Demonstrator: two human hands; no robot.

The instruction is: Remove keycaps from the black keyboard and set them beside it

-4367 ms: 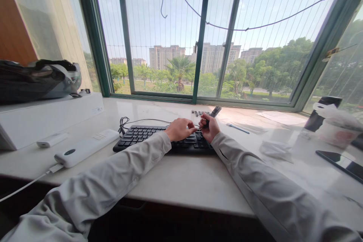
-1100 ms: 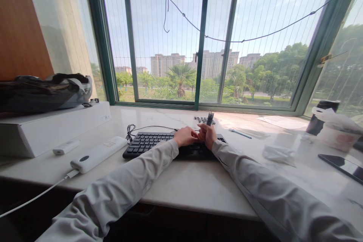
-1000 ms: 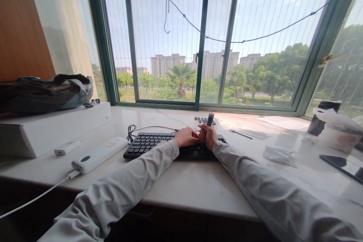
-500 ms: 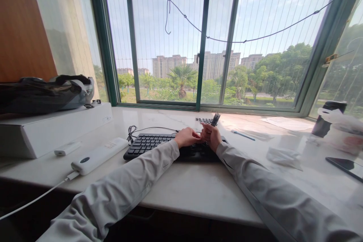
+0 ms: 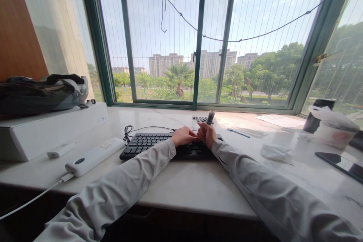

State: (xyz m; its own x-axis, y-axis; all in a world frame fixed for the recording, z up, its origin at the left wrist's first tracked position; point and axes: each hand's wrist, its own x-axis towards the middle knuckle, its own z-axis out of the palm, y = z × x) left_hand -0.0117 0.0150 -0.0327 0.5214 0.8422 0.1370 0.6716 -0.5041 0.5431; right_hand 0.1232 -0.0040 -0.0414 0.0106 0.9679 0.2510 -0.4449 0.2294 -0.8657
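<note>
Sill (image 5: pixel 181 185) of pale stone runs under the window (image 5: pixel 198 38), and everything lies on it around the black keyboard (image 5: pixel 147 143), which sits near the middle. Left of the keyboard stands a long white box (image 5: pixel 51 128) with a dark bag (image 5: pixel 36 92) on top. Just left of the keyboard lies a white power bank (image 5: pixel 95 156) with a cable at its near end, and beyond that a smaller white stick (image 5: pixel 60 150). Well right of the keyboard are a white bag (image 5: pixel 330 126), a dark cup (image 5: pixel 316 115), a phone (image 5: pixel 340 160), a sheet of paper (image 5: pixel 279 120) and crumpled tissue (image 5: pixel 276 152); a pen (image 5: pixel 238 132) lies nearer it. Behind the keyboard sit loose keycaps (image 5: pixel 200 119) and its coiled cord (image 5: pixel 127 135). Both grey-sleeved arms reach over the keyboard's right half. Left hand (image 5: pixel 183 136) rests curled on the keys, fingertips drawn together toward the right hand; whether they pinch anything is too small to tell. Right hand (image 5: pixel 207 135) is clenched round a small dark tool (image 5: pixel 210 117), which stands upright out of the fist, above the keyboard's right end.
</note>
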